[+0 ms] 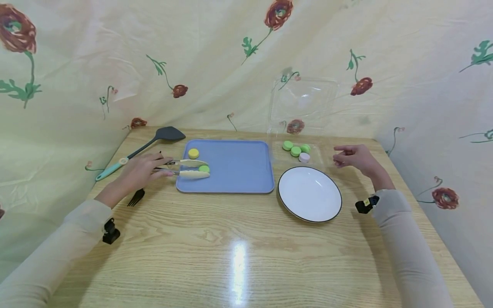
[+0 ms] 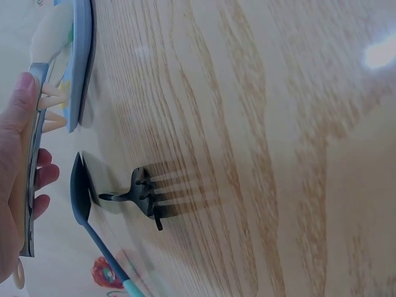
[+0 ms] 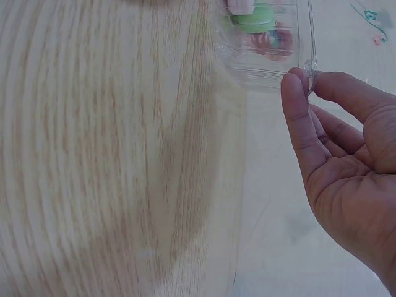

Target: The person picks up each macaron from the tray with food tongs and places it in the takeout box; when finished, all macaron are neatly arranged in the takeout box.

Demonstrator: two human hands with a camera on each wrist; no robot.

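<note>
My left hand point(image 1: 144, 171) grips a pair of tongs point(image 2: 38, 117) with cream tips. The tips straddle a green macaron point(image 1: 204, 169) on the blue tray point(image 1: 239, 167); behind it lies a yellow macaron point(image 1: 193, 153). At the right, my right hand point(image 3: 352, 142) has thumb and finger meeting at the corner of a clear plastic box point(image 3: 266, 77), pinching its edge. Inside that box sit several green macarons point(image 1: 295, 151) and a pale pink one point(image 1: 304, 157). Its transparent lid point(image 1: 304, 100) stands raised at the back.
A white plate point(image 1: 310, 194) with a dark rim stands right of the tray, in front of the box. At the left lie a turquoise-handled spatula point(image 1: 169, 134) and a black fork point(image 2: 145, 195), partly below my left arm. A flowered cloth point(image 1: 215, 64) hangs behind the table.
</note>
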